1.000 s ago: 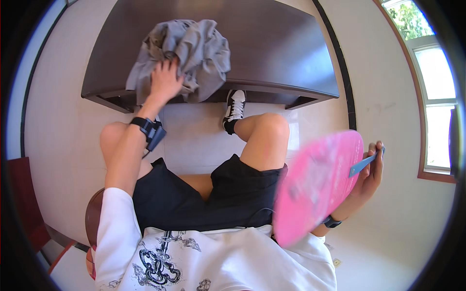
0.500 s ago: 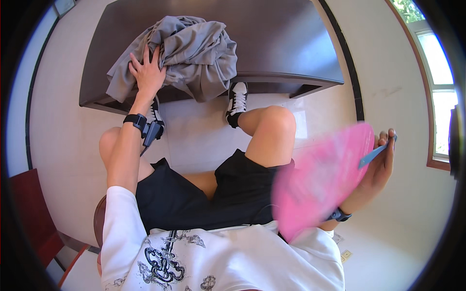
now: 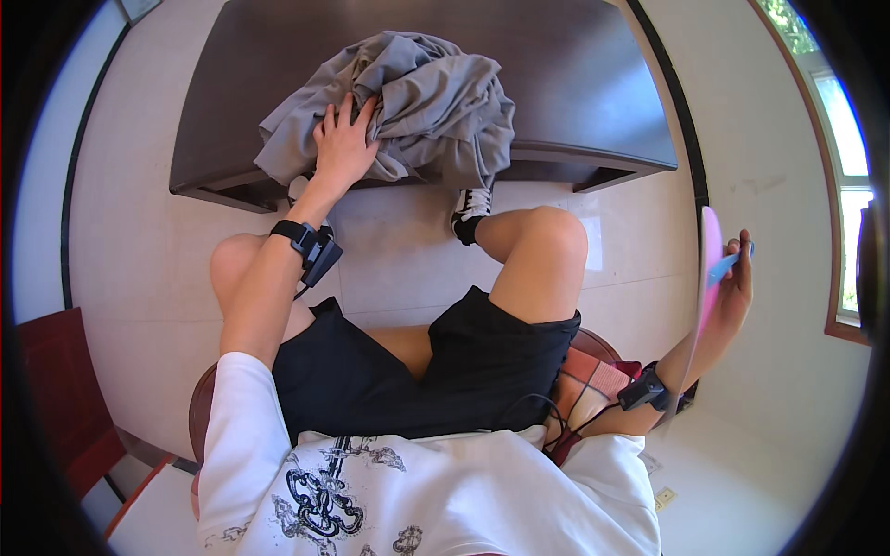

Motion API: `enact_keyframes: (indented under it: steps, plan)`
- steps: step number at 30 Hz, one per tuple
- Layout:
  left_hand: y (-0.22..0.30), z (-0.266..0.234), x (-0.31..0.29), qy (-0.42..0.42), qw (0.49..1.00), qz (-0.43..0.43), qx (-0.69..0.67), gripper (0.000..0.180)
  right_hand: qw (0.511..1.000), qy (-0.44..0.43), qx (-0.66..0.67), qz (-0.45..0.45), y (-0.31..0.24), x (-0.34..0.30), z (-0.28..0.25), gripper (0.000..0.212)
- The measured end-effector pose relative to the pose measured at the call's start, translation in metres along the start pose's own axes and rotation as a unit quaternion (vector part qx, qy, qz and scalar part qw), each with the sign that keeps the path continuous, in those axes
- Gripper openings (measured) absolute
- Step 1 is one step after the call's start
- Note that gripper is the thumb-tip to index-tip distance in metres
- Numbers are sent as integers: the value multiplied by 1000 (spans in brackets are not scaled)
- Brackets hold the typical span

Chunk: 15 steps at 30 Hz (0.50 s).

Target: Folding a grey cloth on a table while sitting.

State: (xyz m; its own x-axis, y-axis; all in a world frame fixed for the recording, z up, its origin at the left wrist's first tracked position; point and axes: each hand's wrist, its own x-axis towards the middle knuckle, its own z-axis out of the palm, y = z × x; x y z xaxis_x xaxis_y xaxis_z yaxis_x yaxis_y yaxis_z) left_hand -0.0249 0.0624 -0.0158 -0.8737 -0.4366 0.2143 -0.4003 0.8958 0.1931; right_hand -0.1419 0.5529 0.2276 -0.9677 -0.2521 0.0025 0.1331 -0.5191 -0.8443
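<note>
A crumpled heap of grey cloth [image 3: 436,102] lies on the dark table and hangs over its near edge. My left hand [image 3: 346,146] rests on the left part of the heap, fingers spread and pressed against the folds. Out to the right, my right hand [image 3: 737,287] is closed round the blue handle of a pink hand fan [image 3: 711,255]. The fan's blade is turned almost edge-on, so little of its face shows. Black devices are strapped to both wrists.
The dark brown table [image 3: 593,83] stands in front of my feet. A checked cushion [image 3: 589,380] is beside my right thigh on the chair. At the far left is a dark red chair [image 3: 69,398]; a window [image 3: 848,204] is in the right wall.
The grey cloth and my left hand on it have shifted to the right along the table. The pink fan has swung from a blurred broad face to nearly edge-on.
</note>
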Motion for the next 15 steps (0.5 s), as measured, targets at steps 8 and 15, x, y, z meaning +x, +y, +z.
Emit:
enact_keyframes:
  steps: [8,15]
  plan:
    - [-28,-14,14,-10,989,-130,73,74,673,221,-602,-369,37,-5,26,23]
    - [-20,-2,9,-7,993,-116,35,73,969,88,-168,-156,12,7,-13,27]
